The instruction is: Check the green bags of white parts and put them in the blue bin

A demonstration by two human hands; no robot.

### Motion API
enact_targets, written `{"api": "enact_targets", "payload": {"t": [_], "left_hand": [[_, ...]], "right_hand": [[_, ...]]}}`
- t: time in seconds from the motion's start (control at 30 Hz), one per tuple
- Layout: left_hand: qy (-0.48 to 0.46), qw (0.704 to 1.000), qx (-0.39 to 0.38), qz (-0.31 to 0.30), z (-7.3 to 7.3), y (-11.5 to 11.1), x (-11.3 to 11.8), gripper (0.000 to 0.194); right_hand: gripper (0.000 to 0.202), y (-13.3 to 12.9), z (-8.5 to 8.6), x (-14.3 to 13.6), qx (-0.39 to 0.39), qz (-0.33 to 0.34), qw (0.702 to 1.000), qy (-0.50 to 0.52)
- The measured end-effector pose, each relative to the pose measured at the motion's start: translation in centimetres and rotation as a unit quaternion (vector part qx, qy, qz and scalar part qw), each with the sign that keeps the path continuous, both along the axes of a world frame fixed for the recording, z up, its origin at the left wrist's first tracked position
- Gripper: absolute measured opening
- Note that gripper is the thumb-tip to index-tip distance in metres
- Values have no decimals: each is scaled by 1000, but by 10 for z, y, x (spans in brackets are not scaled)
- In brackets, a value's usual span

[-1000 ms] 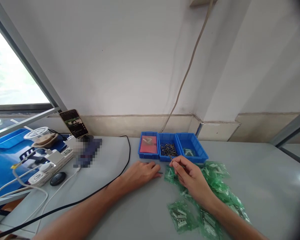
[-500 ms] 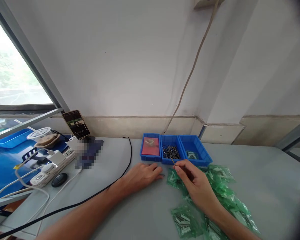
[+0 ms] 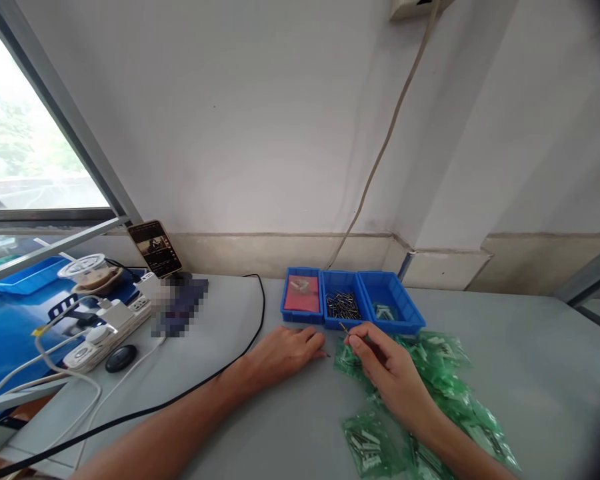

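My right hand (image 3: pixel 380 353) pinches a thin brassy screw (image 3: pixel 344 328) between thumb and forefinger, its end pointing up and left, just in front of the blue bins. My left hand (image 3: pixel 293 350) rests on the table with fingers curled, and a thin dark tip, apparently of a screw (image 3: pixel 327 355), sticks out from them. Several loose screws (image 3: pixel 343 305) fill the middle blue bin (image 3: pixel 351 277). Green plastic bags (image 3: pixel 373 443) with white plugs and metal pieces lie under and around my right hand and forearm.
The left bin holds a red packet (image 3: pixel 301 293) with small pale pieces. A few pale items (image 3: pixel 384 311) sit in the right bin (image 3: pixel 395 283). A black cable (image 3: pixel 200 389) crosses the table past my left forearm. A phone (image 3: pixel 155 248), power strip (image 3: pixel 105 337) and black mouse (image 3: pixel 121 359) stand left.
My right hand has shifted slightly, turning the screw so that it tilts more to the left. My left hand has stayed almost still. The head view has moved a little.
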State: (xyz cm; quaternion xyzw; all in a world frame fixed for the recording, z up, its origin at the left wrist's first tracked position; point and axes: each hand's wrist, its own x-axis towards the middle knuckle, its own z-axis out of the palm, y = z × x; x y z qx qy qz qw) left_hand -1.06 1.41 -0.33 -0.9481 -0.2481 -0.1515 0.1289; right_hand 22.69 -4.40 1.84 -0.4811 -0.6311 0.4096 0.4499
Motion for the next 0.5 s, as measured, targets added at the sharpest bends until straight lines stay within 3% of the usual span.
{"api": "enact_targets", "payload": {"t": [0.13,0.5], "left_hand": [[5,1000,-10,7,0,0,0,30],[9,1000,-1,-1,-1,0,-1,28]], "right_hand": [[43,2,-2,0,-31,-3,999,31],[38,1,-7,0,-9,-8,1000,5]]}}
